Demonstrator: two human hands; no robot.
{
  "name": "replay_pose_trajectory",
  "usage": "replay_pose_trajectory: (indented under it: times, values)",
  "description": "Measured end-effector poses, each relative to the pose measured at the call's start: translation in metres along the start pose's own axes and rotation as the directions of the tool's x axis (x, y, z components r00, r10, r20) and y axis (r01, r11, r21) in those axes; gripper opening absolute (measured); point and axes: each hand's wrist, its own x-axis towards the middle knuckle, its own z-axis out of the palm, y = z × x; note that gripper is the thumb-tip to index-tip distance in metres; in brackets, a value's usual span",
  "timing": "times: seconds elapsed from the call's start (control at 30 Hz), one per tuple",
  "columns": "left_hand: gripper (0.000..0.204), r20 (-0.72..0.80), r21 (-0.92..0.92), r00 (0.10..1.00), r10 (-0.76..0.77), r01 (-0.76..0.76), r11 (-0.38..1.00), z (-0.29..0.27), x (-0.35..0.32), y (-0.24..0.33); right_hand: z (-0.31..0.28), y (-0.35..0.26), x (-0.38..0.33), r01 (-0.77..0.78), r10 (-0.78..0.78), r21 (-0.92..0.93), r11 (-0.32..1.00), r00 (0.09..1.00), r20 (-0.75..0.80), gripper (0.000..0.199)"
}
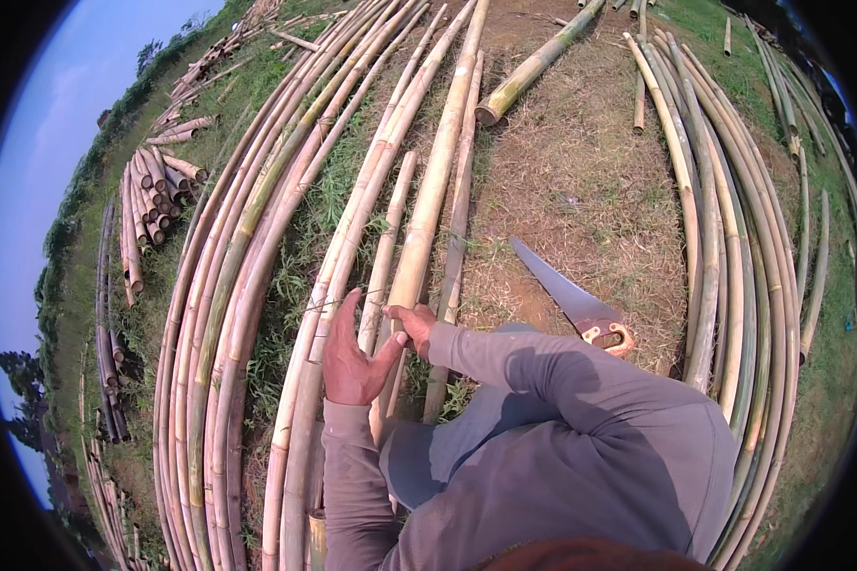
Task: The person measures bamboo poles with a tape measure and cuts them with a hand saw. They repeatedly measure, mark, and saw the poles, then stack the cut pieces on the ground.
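Note:
My left hand [352, 357] is raised over the bamboo poles, thumb and fingers spread apart. Its thumb reaches close to my right hand [415, 326], whose fingers are curled in over the near part of a thick pale bamboo pole [432, 209]. Whatever those fingers hold, if anything, is too small to make out. A shorter bamboo pole [387, 243] lies just left of the thick one, and a thinner, darker bamboo pole [460, 195] on its right. Beyond my right forearm, a handsaw [567, 290] with an orange-brown handle rests on dry grass.
Long bamboo poles [248, 228] form a row at left, with another bundle [733, 238] curving along the right. A thick greenish bamboo pole [543, 62] lies ahead. Cut bamboo pieces [152, 195] are piled at far left. My bent knee [419, 462] is close below my hands.

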Motion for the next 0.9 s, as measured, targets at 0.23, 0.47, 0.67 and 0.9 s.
replay_pose_trajectory:
  times: [0.23,0.47,0.67,0.9]
  values:
    - [0.096,0.112,0.421,0.745,-0.658,0.564,0.71,-0.034,-0.286,-0.13,-0.03,-0.15,0.2,0.341,-0.376,-0.222,0.913,0.916,-0.14,0.093]
    - [0.061,0.065,0.417,0.799,-0.597,0.522,0.744,0.016,-0.236,-0.186,-0.071,-0.098,0.081,0.306,-0.544,-0.926,0.223,0.827,0.142,0.068]
    - [0.056,0.105,0.228,0.85,-0.516,0.485,0.844,0.04,-0.202,-0.229,-0.16,0.056,-0.01,0.196,-0.339,-0.861,-0.469,0.86,0.38,0.055]
    - [0.023,-0.384,-0.337,0.645,-0.661,0.568,0.751,0.047,-0.306,-0.131,-0.145,0.074,-0.024,0.363,-0.428,-0.771,-0.523,0.67,0.606,0.039]
